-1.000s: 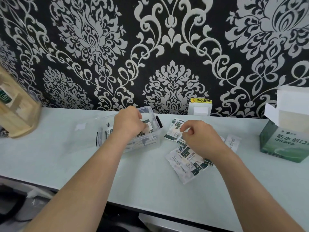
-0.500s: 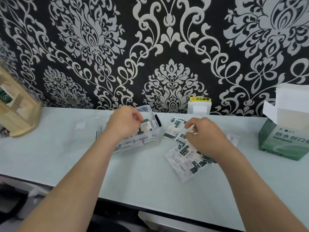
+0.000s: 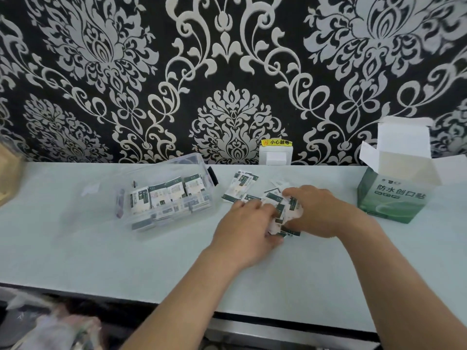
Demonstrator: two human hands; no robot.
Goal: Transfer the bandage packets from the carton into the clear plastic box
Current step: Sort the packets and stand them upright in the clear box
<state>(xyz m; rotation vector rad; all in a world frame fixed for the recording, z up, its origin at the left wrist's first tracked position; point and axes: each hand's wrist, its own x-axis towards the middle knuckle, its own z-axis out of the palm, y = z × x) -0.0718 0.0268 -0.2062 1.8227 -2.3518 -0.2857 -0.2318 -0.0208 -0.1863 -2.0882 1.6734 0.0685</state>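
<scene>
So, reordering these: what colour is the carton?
The carton is green with white lettering; head view.

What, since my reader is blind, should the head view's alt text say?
A left hand and right hand gather loose white-and-green bandage packets on a pale table, between a clear plastic box holding upright packets at left and an open green carton at right.

The left hand (image 3: 249, 228) and right hand (image 3: 318, 210) cover much of the packets (image 3: 283, 210), so their grip cannot be told. The left edge cuts off a wooden object (image 3: 8, 178). The clutter (image 3: 58, 329) below is blurred.
</scene>
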